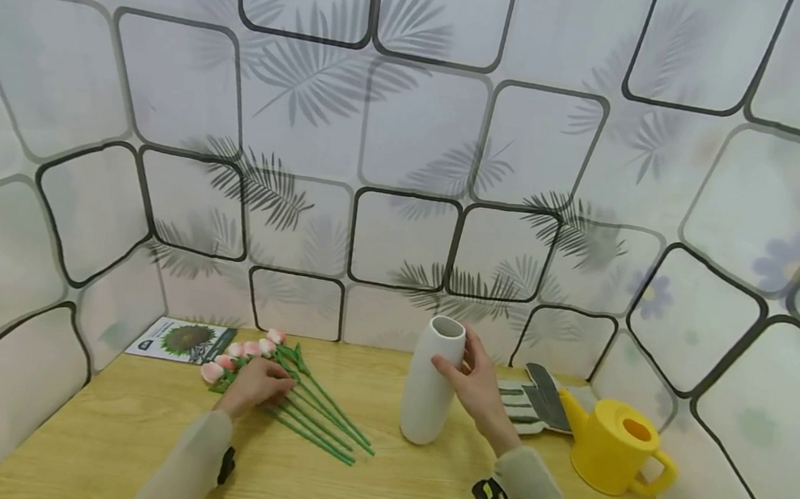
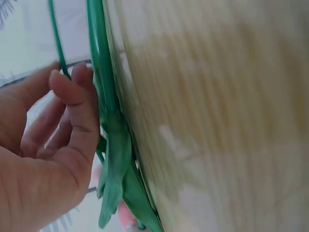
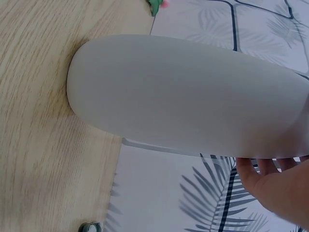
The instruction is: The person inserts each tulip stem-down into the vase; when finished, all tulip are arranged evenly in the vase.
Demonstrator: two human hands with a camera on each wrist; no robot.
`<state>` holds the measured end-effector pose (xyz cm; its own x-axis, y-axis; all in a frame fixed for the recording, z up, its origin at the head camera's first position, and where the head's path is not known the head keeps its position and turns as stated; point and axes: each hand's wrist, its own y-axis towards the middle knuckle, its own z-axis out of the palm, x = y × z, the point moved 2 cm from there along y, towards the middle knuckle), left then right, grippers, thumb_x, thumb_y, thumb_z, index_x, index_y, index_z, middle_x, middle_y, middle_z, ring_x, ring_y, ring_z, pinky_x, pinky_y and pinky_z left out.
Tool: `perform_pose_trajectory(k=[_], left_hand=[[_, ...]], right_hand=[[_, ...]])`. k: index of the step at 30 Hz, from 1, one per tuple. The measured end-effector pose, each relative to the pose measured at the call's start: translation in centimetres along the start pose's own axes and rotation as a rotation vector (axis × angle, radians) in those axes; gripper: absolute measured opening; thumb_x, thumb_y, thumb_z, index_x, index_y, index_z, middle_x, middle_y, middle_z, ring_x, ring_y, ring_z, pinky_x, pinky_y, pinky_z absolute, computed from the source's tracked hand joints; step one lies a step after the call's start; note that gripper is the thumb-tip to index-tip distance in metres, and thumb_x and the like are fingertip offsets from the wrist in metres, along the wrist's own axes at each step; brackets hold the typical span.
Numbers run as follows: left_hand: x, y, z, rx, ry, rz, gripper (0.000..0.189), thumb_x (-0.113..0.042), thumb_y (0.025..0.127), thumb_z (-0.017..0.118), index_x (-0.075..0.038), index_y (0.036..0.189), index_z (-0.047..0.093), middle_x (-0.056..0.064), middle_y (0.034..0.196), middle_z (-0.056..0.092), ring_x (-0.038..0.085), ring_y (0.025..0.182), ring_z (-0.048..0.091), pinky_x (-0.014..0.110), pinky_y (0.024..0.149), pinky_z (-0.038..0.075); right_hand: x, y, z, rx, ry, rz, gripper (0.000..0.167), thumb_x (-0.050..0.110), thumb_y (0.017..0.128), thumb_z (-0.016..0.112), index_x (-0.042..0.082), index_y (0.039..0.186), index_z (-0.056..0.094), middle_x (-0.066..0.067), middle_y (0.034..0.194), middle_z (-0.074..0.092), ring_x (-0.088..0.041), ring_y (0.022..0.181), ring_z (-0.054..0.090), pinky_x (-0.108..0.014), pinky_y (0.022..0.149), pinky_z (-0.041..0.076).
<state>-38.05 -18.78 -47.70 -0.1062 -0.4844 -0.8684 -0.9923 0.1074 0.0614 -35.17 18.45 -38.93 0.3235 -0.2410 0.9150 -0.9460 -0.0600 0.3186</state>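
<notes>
Several pink-and-white tulips [image 1: 212, 373] with green stems lie side by side on the left of the table. Over them is my left hand [image 1: 256, 385], its thumb and fingertips pinching one thin tulip stem [image 2: 57, 36] in the left wrist view. Beside that stem, other stems and green leaves [image 2: 116, 169] rest close to the tabletop. My right hand [image 1: 481, 384] grips a tall white vase [image 1: 425, 390] near its mouth, thumb in front and fingers behind. The vase stands upright on the table; its smooth side [image 3: 183, 96] fills much of the right wrist view.
Right of the vase lie grey-and-white gloves [image 1: 548, 403], and beside them stands a yellow watering can [image 1: 608, 454]. At the back left corner, a printed card [image 1: 171, 338] with a plant picture lies behind the tulips. Patterned walls [image 1: 299, 231] enclose the wooden table [image 1: 389, 492] at the back and sides.
</notes>
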Motion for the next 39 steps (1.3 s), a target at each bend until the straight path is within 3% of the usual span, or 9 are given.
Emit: perform_pose_trajectory(k=[2,5,10,16,22,25,28,32,39], left_hand=[[-0.2,-0.1,0.1,-0.072,-0.060,-0.058,0.018,-0.011,0.092,0.068,0.006,0.096,0.073,0.015,0.076,0.071,0.017,0.063,0.065,0.031,0.058,0.056],[-0.7,-0.1,0.2,-0.163,-0.135,-0.083,0.018,-0.008,0.091,0.068,0.008,0.097,0.072,0.015,0.072,0.070,0.018,0.061,0.066,0.035,0.060,0.059],[-1.5,-0.2,0.3,-0.279,-0.247,-0.078,0.018,-0.007,0.090,0.069,0.009,0.100,0.070,0.013,0.075,0.071,0.016,0.061,0.067,0.034,0.062,0.060],[-2.7,-0.2,0.3,-0.351,-0.430,-0.056,0.025,-0.003,0.090,0.068,0.010,0.110,0.062,0.009,0.079,0.071,0.016,0.066,0.071,0.034,0.071,0.062],[-3.5,-0.1,0.2,-0.452,-0.441,-0.022,0.022,-0.004,0.089,0.069,0.005,0.109,0.063,0.017,0.082,0.072,0.021,0.065,0.073,0.030,0.065,0.061],[-3.9,0.0,0.2,-0.493,-0.441,-0.012,0.021,-0.007,0.090,0.070,0.002,0.108,0.065,0.011,0.078,0.072,0.023,0.067,0.073,0.027,0.064,0.060],[-4.2,0.0,0.1,-0.521,-0.414,-0.013,0.023,-0.012,0.090,0.071,-0.002,0.109,0.066,0.005,0.077,0.072,0.016,0.065,0.072,0.024,0.064,0.059],[-4.6,-0.1,0.1,-0.541,-0.385,0.001,0.027,-0.014,0.088,0.073,-0.006,0.113,0.066,0.008,0.088,0.070,0.007,0.066,0.068,0.022,0.063,0.058],[-5.1,-0.2,0.1,-0.548,-0.415,0.009,0.035,-0.012,0.089,0.072,-0.007,0.122,0.062,0.015,0.105,0.066,-0.002,0.074,0.063,0.019,0.067,0.057]], right_hand=[[0.0,0.0,0.0,-0.003,-0.002,-0.007,0.076,0.024,0.090,0.073,0.015,0.152,0.031,-0.014,0.150,0.043,-0.038,0.137,0.043,-0.056,0.111,0.038],[0.0,0.0,0.0,-0.007,-0.007,-0.005,0.077,0.024,0.090,0.073,0.014,0.153,0.030,-0.014,0.150,0.042,-0.038,0.138,0.042,-0.057,0.111,0.037],[-0.1,0.0,0.0,-0.006,-0.016,0.010,0.077,0.024,0.091,0.072,0.014,0.154,0.029,-0.014,0.151,0.041,-0.038,0.138,0.041,-0.056,0.112,0.036],[0.8,-0.5,0.2,0.015,-0.013,0.042,0.076,0.021,0.092,0.070,0.013,0.154,0.027,-0.016,0.153,0.038,-0.039,0.140,0.039,-0.056,0.113,0.035],[0.0,0.0,0.2,0.015,-0.019,0.069,0.078,0.021,0.092,0.070,0.014,0.156,0.024,-0.015,0.154,0.037,-0.038,0.141,0.038,-0.056,0.113,0.035],[1.1,-0.5,0.2,0.016,-0.017,0.068,0.077,0.019,0.093,0.069,0.012,0.155,0.024,-0.017,0.154,0.037,-0.039,0.140,0.039,-0.056,0.113,0.035],[2.8,-1.3,0.2,0.017,-0.021,0.055,0.075,0.016,0.093,0.069,0.009,0.154,0.026,-0.020,0.152,0.038,-0.041,0.139,0.040,-0.057,0.112,0.036],[4.0,-1.9,0.2,0.020,-0.041,0.027,0.075,0.017,0.093,0.068,0.005,0.154,0.026,-0.023,0.151,0.038,-0.045,0.136,0.040,-0.059,0.110,0.037],[3.0,-1.4,0.1,0.022,-0.010,0.049,0.074,0.014,0.093,0.068,0.009,0.154,0.026,-0.020,0.153,0.038,-0.041,0.139,0.039,-0.057,0.112,0.036]])
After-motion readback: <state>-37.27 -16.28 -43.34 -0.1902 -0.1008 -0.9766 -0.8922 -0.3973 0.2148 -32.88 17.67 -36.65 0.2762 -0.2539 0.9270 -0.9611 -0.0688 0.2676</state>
